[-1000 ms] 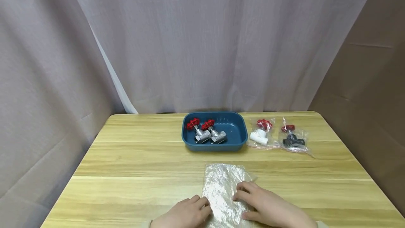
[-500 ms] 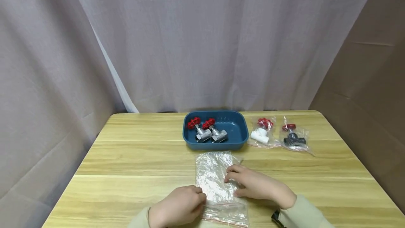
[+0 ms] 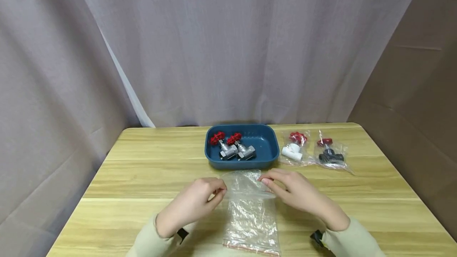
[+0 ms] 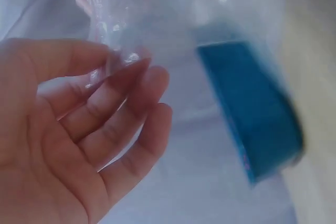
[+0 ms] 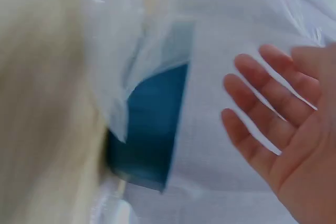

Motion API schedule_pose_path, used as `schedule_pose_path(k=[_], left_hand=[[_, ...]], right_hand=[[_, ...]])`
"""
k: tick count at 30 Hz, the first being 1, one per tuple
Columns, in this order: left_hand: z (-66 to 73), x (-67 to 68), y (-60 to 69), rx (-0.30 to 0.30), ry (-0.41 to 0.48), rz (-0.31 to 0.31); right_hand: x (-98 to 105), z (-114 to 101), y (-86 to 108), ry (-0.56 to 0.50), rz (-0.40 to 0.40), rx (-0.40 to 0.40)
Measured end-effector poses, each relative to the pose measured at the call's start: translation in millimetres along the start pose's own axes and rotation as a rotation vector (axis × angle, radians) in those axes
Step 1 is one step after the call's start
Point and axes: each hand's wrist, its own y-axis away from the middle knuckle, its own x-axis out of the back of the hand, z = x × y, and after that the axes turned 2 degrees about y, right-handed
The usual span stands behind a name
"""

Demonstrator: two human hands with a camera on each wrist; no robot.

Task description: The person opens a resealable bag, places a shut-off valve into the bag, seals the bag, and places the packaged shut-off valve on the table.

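Note:
Just in front of the tray, a clear zip bag [image 3: 242, 181] is stretched between my two hands, lifted off the table. My left hand [image 3: 192, 201] pinches its left side between thumb and index finger; the left wrist view shows the thin film at those fingertips [image 4: 121, 61]. On the other side, my right hand [image 3: 303, 195] pinches the bag's right side, its other fingers spread loosely in the right wrist view. Beneath lies a second clear zip bag [image 3: 251, 223], flat on the wood, with a red line along its near end.
The blue tray [image 3: 265, 164] at the back holds two metal valves [image 3: 246, 152] with red handwheels. To its right lie a bagged white valve [image 3: 292, 152] and a bagged dark grey valve [image 3: 331, 157]. The wooden table [image 3: 150, 162] meets grey curtains [image 3: 200, 50] behind.
The stacked bags slid forward toward the tray. Then one bag came up between my hands while the other stayed on the table. Both hands have moved forward.

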Motion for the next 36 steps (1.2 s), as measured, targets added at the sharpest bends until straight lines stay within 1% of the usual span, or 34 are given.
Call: schedule_pose_path(k=[2,4,8,12,15,18,22,25,28,30,32,36], left_hand=[[-2.9,8.7,-6.7,-0.008,0.008,0.035],[-4.2,14.8,-11.8,-0.017,0.009,0.067],[-2.9,21.4,-17.0,-0.025,0.001,0.095],[0.5,23.6,-18.7,-0.012,-0.012,0.111],[2.7,23.5,-19.9,-0.008,-0.020,0.120],[4.8,22.7,-21.0,-0.012,-0.027,0.129],[7.3,21.0,-22.2,-0.014,-0.035,0.130],[8.2,18.9,-22.2,-0.016,-0.053,0.128],[8.4,16.8,-22.0,-0.027,-0.075,0.135],[8.3,15.9,-21.6,-0.045,-0.083,0.155],[8.6,15.5,-21.6,-0.081,-0.093,0.186],[10.1,14.7,-23.3,-0.205,-0.113,0.248]], right_hand=[[6.5,-1.3,-3.1,-0.024,0.071,0.008],[11.9,-4.2,-5.9,-0.051,0.121,0.015],[20.9,-13.0,-10.9,-0.082,0.173,0.025],[27.5,-21.4,-15.1,-0.079,0.208,0.037],[30.0,-25.6,-17.8,-0.068,0.202,0.031],[30.5,-27.3,-20.1,-0.059,0.167,0.031],[28.5,-26.1,-22.6,-0.027,0.129,0.052],[26.1,-24.6,-23.7,0.003,0.130,0.065],[24.3,-23.9,-24.1,0.011,0.140,0.072],[23.4,-23.7,-24.3,0.012,0.149,0.079],[23.1,-23.9,-24.4,0.010,0.160,0.085],[22.7,-24.8,-24.8,0.007,0.184,0.093]])
